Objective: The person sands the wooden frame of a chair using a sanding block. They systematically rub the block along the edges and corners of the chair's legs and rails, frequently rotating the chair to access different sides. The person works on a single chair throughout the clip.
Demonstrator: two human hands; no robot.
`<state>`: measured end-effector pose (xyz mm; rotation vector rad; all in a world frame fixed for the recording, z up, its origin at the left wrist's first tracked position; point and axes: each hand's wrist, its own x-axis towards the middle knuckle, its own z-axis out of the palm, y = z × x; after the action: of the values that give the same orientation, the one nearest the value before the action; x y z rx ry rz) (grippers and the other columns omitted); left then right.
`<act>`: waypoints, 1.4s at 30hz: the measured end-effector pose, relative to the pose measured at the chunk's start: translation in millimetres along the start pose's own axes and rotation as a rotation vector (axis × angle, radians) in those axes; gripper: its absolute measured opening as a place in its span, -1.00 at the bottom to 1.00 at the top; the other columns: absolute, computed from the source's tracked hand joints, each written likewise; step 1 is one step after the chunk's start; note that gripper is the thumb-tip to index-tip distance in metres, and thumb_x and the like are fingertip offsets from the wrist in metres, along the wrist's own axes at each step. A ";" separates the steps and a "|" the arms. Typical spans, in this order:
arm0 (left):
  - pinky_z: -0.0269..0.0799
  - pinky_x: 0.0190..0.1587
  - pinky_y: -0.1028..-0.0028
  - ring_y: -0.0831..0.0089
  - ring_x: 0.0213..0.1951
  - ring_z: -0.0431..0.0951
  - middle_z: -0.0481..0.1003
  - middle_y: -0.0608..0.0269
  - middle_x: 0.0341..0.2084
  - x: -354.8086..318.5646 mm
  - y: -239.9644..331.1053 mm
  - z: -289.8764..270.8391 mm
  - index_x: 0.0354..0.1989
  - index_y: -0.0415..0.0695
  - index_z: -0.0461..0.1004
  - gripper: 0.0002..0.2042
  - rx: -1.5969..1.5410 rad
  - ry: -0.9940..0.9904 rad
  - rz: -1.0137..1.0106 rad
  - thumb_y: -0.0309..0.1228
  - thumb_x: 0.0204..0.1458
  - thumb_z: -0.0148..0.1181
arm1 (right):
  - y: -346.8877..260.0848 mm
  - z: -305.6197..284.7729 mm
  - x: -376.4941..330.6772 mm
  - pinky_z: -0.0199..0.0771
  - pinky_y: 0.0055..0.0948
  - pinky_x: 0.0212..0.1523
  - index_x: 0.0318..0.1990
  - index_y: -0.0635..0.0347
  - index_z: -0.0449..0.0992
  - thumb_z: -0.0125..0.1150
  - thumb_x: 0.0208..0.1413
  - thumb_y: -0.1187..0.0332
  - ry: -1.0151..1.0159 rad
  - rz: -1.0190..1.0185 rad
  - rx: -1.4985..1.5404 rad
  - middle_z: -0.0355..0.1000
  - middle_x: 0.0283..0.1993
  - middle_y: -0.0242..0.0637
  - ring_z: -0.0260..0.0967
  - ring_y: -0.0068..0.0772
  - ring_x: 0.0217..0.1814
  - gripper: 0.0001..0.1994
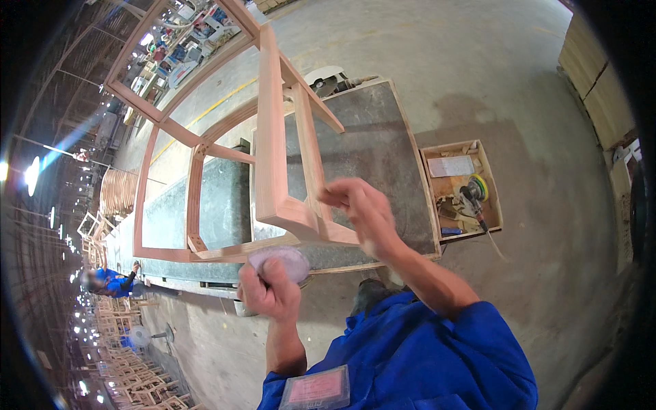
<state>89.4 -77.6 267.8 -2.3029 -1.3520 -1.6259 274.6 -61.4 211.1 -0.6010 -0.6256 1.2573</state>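
Bare wooden chair frame (273, 171) lies tipped on the dark-topped workbench (383, 137), filling centre and upper left of the frame; its lower rail sits at the bench's near edge, centre.

Right hand (362, 212), centre, rests on the frame's lower corner; it is motion-blurred, fingers seem curled loosely onto the wood, exact grip cannot be told.

Left hand (270, 290), lower centre, is closed around a round sanding disc (280, 263), thumb and fingers clamping its near edge, the disc just under the frame's bottom rail.

Judgement: the step in hand looks like hand-sanding the lower rail. Doing it well likely means steadying the frame firmly with the right hand, keeping the disc flat along the grain, and easing pressure at corners so edges stay crisp.

Outward: a wooden tray (461, 188) at right holds a powered sander (475, 191). Another worker in blue (113, 281) at far left, among stacked frames.
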 end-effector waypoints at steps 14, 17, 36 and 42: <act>0.38 -0.01 0.32 0.31 -0.11 0.43 0.40 0.03 -0.08 34.1 -27.5 58.1 0.09 -0.35 0.32 -0.54 -0.448 0.170 -0.345 -0.14 0.40 -0.24 | -38.9 39.4 3.2 0.54 -0.29 0.06 0.17 0.28 0.46 0.15 0.12 0.65 0.080 -0.572 -0.748 0.53 0.09 0.05 0.55 -0.06 0.10 -0.58; 0.30 0.15 0.26 0.27 0.02 0.39 0.35 -0.01 0.02 29.0 -42.8 85.3 0.16 -0.35 0.28 -0.43 -0.132 0.106 -0.208 0.01 0.40 -0.28 | 0.2 61.3 -3.4 0.56 -0.39 0.03 0.14 0.28 0.48 0.08 0.21 0.62 0.076 -0.677 -0.627 0.52 0.12 -0.01 0.57 -0.18 0.06 -0.66; 0.27 0.21 0.22 0.07 0.10 0.44 0.44 -0.09 0.04 27.6 -46.3 76.0 0.00 -0.33 0.46 -0.47 -0.560 -0.009 -0.340 -0.05 0.39 -0.26 | 15.6 0.3 -56.2 0.55 -0.27 -0.10 -0.05 0.39 0.54 0.01 0.22 0.59 0.076 -0.441 -1.260 0.59 -0.16 0.04 0.59 -0.04 -0.15 -0.78; 0.38 0.14 0.19 0.00 0.12 0.47 0.44 -0.13 0.07 20.4 -44.3 -3.3 0.19 -0.29 0.38 -0.50 -0.816 -0.237 0.054 -0.16 0.23 0.13 | 14.1 73.8 -71.5 0.45 -0.21 0.00 0.04 0.44 0.44 -0.10 0.32 0.25 0.080 -0.617 -0.682 0.40 -0.01 -0.04 0.40 -0.15 -0.02 -0.61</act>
<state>60.1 -38.5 265.7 -2.9839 -0.6791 -2.2424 198.5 -123.2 244.9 -0.9202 -1.0845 0.4195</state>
